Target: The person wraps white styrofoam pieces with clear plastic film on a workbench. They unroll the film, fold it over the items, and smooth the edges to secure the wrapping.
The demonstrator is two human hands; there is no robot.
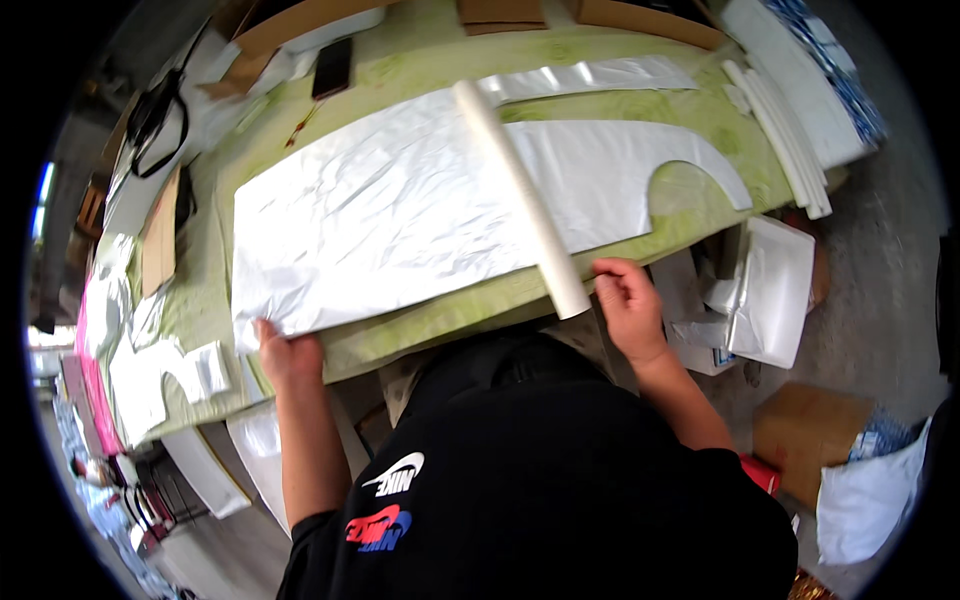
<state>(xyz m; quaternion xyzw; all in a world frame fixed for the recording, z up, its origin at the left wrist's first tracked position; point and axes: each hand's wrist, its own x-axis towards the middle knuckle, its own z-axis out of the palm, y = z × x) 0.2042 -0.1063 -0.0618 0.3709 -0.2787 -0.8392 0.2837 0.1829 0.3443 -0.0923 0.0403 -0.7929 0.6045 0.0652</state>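
A shiny white plastic sheet (360, 210), wrinkled, lies flat across the green-patterned table. Its right part (590, 180) has a curved cut-out. Across the sheet lies a long pale roll tube (520, 190), its near end jutting over the table's front edge. My left hand (292, 360) is at the sheet's near left corner, thumb and fingers closed on the edge. Just right of the tube's near end, my right hand (628, 305) has its fingers curled in; nothing shows in them, and it is apart from the tube.
A separate white strip (600, 77) lies beyond the sheet. A dark phone (333, 68) is farther back, with cardboard (500, 14) behind. Several thin white rolls (780, 140) lie at the right edge. White cut pieces (175, 378) lie at the near left. A white foam box (775, 290) stands below right.
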